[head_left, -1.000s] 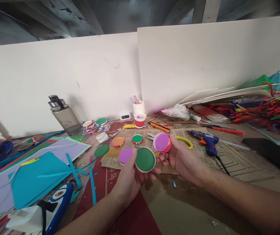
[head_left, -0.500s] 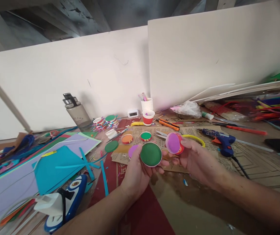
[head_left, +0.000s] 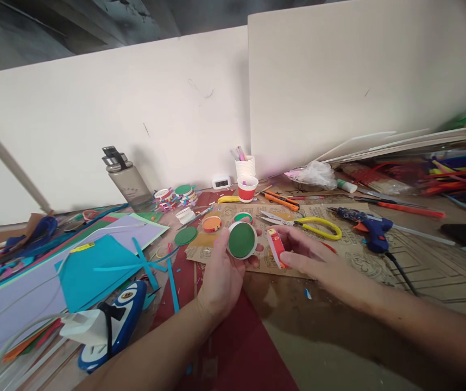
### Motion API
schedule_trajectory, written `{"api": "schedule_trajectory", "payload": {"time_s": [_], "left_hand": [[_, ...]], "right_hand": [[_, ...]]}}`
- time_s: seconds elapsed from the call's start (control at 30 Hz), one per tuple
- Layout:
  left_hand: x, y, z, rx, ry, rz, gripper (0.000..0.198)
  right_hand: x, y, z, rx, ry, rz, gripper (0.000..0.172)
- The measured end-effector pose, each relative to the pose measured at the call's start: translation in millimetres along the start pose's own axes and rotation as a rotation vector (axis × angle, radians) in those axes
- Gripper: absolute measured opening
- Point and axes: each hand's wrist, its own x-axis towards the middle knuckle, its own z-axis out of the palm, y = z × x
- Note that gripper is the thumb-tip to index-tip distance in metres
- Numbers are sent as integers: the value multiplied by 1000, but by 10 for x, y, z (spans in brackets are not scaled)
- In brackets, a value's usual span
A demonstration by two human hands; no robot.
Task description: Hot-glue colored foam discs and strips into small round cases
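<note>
Left fingers (head_left: 222,244) are gripping a green disc (head_left: 241,240), leaving its face clear. Right fingers (head_left: 300,263) are apparently pinching a red disc (head_left: 276,248).

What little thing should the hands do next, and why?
Maybe the right hand should bring its red-sided piece closer to the green-faced round in the left hand, because they're held up side by side with a gap between.

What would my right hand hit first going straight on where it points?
With the red-rimmed disc leading, your right hand would probably meet your left hand first, or the green-faced disc held in it; one view leaves depth unclear.
</note>
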Motion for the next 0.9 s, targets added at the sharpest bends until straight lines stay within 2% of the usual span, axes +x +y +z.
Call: {"api": "schedule_trajectory", "payload": {"time_s": [0.1,0.17,0.23,0.33,0.53,0.63,0.73,0.9], "left_hand": [[10,-15,-24,14,42,57,33],[8,-29,-35,20,25,93,31],[-3,-41,-36,22,-8,106,32],[-28,-48,-13,4,-34,66,38],[-45,-81,35,-43,-18,-7,39],[-41,-109,24,-29,-30,-89,41],[-48,-135,15,-37,-100,-127,43],[-83,-176,11,-62,-248,-115,45]], "right_hand": [[56,31,-14,277,-86,75,26],[90,46,-24,410,-155,112,21],[102,45,-27,467,-186,130,19],[76,23,-21,445,-163,104,19],[16,6,-34,102,-128,-36,48],[22,29,-43,-83,-88,-102,57],[10,55,-31,-303,-3,-199,59],[-49,71,4,-649,104,-453,55]]}}
